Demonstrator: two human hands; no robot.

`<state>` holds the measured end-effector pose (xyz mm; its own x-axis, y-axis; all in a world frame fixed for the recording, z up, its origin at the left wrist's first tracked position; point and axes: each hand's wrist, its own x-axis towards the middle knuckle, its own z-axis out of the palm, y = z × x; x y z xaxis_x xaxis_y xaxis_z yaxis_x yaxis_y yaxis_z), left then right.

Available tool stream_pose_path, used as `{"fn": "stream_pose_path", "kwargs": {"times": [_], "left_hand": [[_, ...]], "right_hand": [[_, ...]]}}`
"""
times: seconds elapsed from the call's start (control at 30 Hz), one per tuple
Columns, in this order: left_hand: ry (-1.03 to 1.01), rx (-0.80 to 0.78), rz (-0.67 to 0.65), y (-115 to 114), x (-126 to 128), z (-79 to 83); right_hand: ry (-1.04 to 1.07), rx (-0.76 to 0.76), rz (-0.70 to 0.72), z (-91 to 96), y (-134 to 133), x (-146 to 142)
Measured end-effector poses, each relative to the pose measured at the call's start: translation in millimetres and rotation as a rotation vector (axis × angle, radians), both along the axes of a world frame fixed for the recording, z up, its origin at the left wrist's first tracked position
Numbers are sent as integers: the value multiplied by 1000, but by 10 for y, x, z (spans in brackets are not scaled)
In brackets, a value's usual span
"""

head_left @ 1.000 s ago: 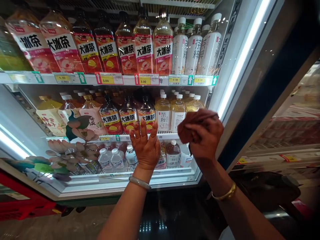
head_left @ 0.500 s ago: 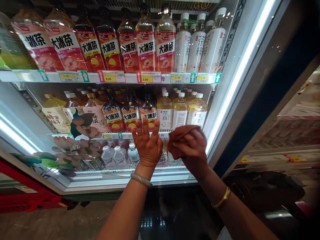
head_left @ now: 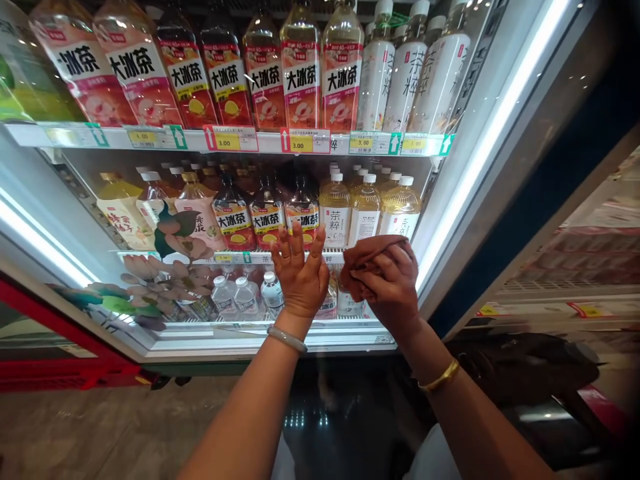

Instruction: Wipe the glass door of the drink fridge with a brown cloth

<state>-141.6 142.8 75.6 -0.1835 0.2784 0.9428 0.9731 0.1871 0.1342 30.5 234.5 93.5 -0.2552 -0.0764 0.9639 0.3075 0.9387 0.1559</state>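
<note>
In front of a lit drinks fridge, my left hand (head_left: 301, 283) lies spread against the glass door, fingers apart and holding nothing. Beside it, my right hand (head_left: 395, 283) grips a bunched brown cloth (head_left: 361, 270) close to the glass; whether the cloth presses on it I cannot tell. Behind the glass, dark iced tea bottles (head_left: 267, 217) stand on the middle shelf above my left fingertips. Pale yellow tea bottles (head_left: 365, 213) are behind the cloth. Some small bottles on the lowest shelf are partly hidden by my hands.
Large tea bottles (head_left: 300, 77) fill the upper shelf, over a strip of price tags (head_left: 305, 141). A flower decal (head_left: 183, 243) sits at the door's lower left. A red frame (head_left: 60, 347) stands at left; a dark bag-like object (head_left: 530, 367) and more shelving are at right.
The view has shifted slightly, so the shelves appear higher and a little to the right. Both hands keep nearly the same pose, the cloth still held in the right.
</note>
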Motion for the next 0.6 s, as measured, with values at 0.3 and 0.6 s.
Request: {"fn": "stream_pose_path", "kwargs": {"times": [0.3, 0.6], "left_hand": [[-44, -4, 6, 14, 1, -4], [9, -77, -55, 64, 114, 19]], "right_hand": [[44, -52, -23, 117, -89, -239], [42, -57, -51, 152, 156, 131]]}}
